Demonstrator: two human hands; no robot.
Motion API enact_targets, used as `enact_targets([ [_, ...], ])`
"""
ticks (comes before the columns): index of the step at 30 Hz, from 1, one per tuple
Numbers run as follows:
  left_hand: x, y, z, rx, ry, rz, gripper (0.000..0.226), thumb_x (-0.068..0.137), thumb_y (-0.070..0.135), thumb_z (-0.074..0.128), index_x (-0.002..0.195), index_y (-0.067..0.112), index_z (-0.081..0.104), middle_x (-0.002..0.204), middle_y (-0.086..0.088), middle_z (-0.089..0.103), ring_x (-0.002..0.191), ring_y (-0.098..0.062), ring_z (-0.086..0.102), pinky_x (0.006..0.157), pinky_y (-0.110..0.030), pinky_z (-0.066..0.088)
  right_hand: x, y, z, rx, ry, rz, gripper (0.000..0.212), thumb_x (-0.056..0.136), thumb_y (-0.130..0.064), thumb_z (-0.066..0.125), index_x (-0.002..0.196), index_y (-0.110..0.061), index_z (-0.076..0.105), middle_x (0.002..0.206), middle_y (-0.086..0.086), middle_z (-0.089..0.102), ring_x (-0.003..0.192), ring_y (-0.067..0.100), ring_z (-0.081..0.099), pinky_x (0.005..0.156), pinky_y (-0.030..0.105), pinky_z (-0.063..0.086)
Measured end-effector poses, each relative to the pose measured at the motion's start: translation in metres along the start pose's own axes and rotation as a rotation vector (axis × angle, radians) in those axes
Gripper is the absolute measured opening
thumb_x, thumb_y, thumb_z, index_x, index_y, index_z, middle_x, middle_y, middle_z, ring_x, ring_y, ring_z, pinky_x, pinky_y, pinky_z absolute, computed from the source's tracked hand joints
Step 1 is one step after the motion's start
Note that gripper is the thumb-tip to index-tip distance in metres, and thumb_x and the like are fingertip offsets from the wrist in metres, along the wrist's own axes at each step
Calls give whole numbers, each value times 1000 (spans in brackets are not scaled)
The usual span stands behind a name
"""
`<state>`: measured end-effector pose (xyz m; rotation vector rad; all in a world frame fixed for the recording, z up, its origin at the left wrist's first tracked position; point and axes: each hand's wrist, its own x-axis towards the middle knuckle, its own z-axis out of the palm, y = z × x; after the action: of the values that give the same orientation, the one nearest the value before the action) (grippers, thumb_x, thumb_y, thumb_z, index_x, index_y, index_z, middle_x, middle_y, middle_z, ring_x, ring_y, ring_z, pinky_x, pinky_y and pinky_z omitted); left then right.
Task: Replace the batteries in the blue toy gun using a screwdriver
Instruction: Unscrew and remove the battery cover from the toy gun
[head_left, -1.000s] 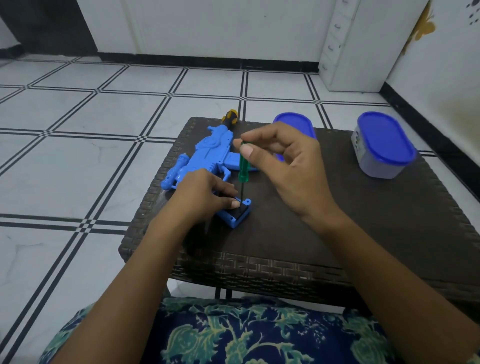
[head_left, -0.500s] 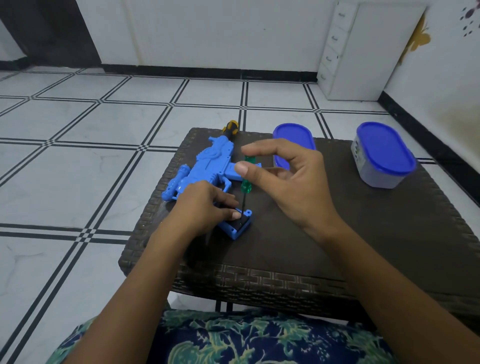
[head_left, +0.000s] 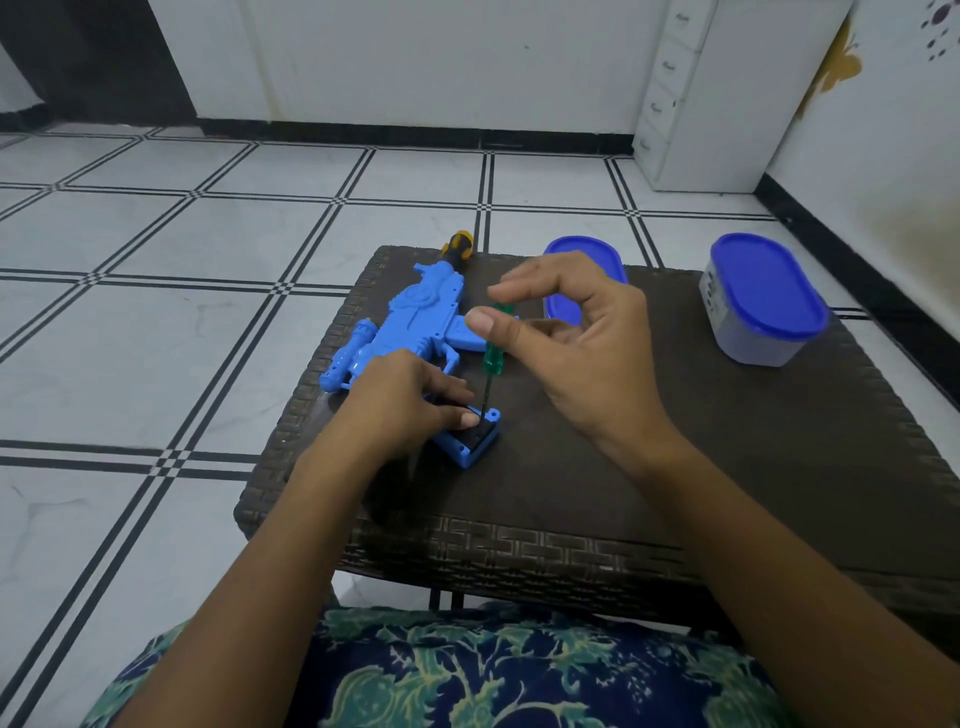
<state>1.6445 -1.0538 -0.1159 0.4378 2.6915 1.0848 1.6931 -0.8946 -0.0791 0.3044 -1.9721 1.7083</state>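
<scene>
Dark wicker table (head_left: 727, 467): left hand (head_left: 400, 400) steadying blue toy gun (head_left: 415, 322), right hand (head_left: 582, 343) pinching green screwdriver (head_left: 493, 358)

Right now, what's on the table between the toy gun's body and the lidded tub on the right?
In the head view, between the blue toy gun and the lidded tub sits the right hand pinching the green screwdriver, with a second blue lid behind it.

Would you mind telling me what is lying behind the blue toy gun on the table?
Behind the blue toy gun only a yellow-and-black handle pokes out at the table edge, probably a second tool. The gun covers the rest of it, so its tip cannot be seen.
</scene>
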Motion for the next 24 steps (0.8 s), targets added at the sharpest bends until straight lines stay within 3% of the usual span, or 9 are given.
enact_targets([
  [4, -1, 0, 0, 8, -9, 3, 25, 74, 19, 80, 99, 19, 76, 113, 8, 70, 104, 4, 53, 90, -14, 32, 3, -2, -2, 2, 5, 34, 15, 73, -4, 82, 82, -8, 71, 79, -6, 70, 74, 3, 67, 66, 20, 54],
  [9, 0, 2, -1, 11, -8, -5, 25, 74, 18, 80, 98, 19, 76, 113, 8, 70, 108, 3, 54, 92, -15, 33, 1, -1, -3, 22, -40, 33, 12, 84, 5, 69, 96, 4, 72, 95, 10, 75, 87, 11, 71, 73, 16, 53],
  [15, -1, 1, -1, -6, -15, -5, 22, 74, 18, 79, 96, 19, 76, 112, 8, 70, 103, 4, 54, 90, -16, 34, -1, -1, 1, -11, -22, -2, 15, 77, -9, 81, 88, -7, 72, 88, 1, 68, 85, 13, 67, 64, 26, 56],
  [19, 0, 0, -1, -11, -17, -4, 24, 74, 18, 80, 98, 19, 76, 112, 8, 70, 105, 4, 54, 91, -15, 33, 2, -3, -1, -37, -8, 4, 14, 75, -8, 82, 84, -7, 72, 79, -2, 70, 73, 8, 66, 64, 24, 53],
  [24, 0, 1, -1, -1, -6, -1, 21, 73, 18, 80, 94, 19, 77, 110, 8, 70, 106, 2, 56, 91, -16, 34, 2, -5, -2, -73, -60, -9, 12, 81, 0, 75, 93, -3, 75, 87, 4, 75, 78, 7, 71, 70, 18, 55],
])
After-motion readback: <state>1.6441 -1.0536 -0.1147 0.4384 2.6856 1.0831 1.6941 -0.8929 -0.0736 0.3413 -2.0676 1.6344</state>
